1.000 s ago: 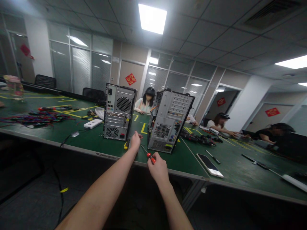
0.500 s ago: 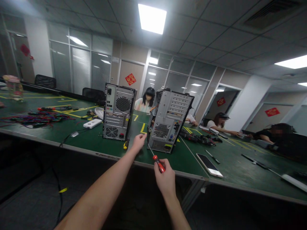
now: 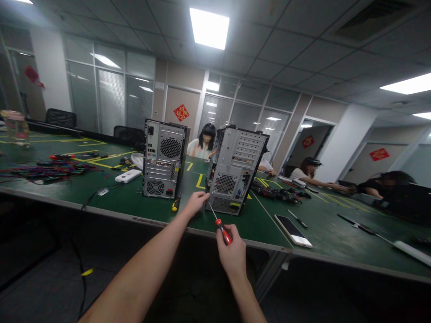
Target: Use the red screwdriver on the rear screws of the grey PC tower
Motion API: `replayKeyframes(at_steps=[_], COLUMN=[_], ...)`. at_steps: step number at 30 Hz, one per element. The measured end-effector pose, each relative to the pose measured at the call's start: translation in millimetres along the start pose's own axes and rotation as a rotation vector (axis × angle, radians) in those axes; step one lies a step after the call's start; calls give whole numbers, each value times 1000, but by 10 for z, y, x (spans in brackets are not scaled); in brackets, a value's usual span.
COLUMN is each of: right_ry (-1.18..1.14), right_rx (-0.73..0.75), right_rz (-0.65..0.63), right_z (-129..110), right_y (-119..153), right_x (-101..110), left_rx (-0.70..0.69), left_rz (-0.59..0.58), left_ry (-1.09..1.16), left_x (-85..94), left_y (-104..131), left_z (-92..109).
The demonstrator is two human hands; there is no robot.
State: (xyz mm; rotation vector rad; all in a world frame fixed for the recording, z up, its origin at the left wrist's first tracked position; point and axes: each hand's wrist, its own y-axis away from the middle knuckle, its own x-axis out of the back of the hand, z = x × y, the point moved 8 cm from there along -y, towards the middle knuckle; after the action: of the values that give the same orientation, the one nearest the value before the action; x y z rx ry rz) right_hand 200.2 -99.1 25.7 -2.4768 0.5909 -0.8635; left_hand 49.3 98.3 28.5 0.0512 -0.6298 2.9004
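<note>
Two computer towers stand upright on the green table, their rear panels facing me. My right hand [image 3: 232,246] is closed around the handle of a red and black screwdriver [image 3: 223,231], whose shaft points up to the lower left edge of the right tower [image 3: 224,184]. At that same edge is my left hand [image 3: 195,204], fingers pressed together; anything between the fingertips is too small to make out. The left tower [image 3: 160,172] stands to the left of my left hand, with a yellow and black screwdriver [image 3: 175,205] lying beside it.
The green table [image 3: 262,233] holds a phone [image 3: 292,231] and black cables [image 3: 286,194] on the right, a white power strip [image 3: 128,176] and a heap of thin coloured cables [image 3: 50,169] on the left. Several people sit beyond and to the right.
My left hand has shifted slightly, its fingertips now nearer the right tower's left edge. The view has turned a little. The red screwdriver remains in my right hand.
</note>
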Motion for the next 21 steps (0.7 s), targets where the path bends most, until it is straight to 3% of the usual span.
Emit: replayKeyframes(at_steps=[13, 21], right_ry=[39, 71], right_rx=[41, -26], right_rz=[-15, 13], right_z=[34, 46], right_y=[-72, 8], right_x=[90, 145], left_rx=[-2, 76], left_rz=[-54, 110], left_ry=[69, 48], left_x=[-66, 69], left_y=[-33, -51], left_z=[-59, -150])
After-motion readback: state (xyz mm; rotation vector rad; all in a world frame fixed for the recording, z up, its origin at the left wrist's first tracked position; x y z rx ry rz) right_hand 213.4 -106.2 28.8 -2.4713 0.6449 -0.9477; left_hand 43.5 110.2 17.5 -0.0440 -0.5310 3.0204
